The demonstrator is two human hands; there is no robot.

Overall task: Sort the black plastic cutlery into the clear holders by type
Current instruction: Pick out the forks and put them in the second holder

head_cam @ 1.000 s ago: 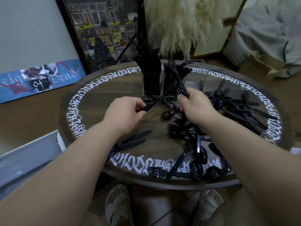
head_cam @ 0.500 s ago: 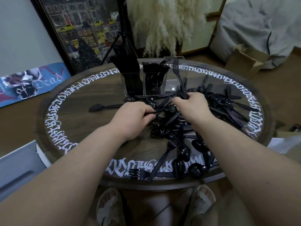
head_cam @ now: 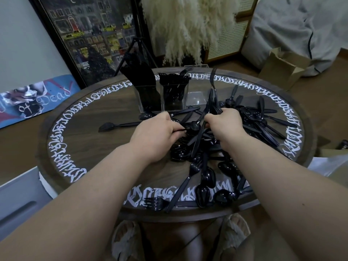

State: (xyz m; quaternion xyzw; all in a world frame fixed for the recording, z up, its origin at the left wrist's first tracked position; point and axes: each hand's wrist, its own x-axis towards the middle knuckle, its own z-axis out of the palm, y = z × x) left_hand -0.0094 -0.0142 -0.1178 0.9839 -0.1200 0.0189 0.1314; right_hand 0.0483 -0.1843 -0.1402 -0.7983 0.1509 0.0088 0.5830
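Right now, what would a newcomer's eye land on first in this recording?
Probably the heap of black cutlery on the centre and right of the round table, with the left hand and right hand gripping pieces in it. Behind them stand three clear holders: two packed with cutlery, the right one empty.
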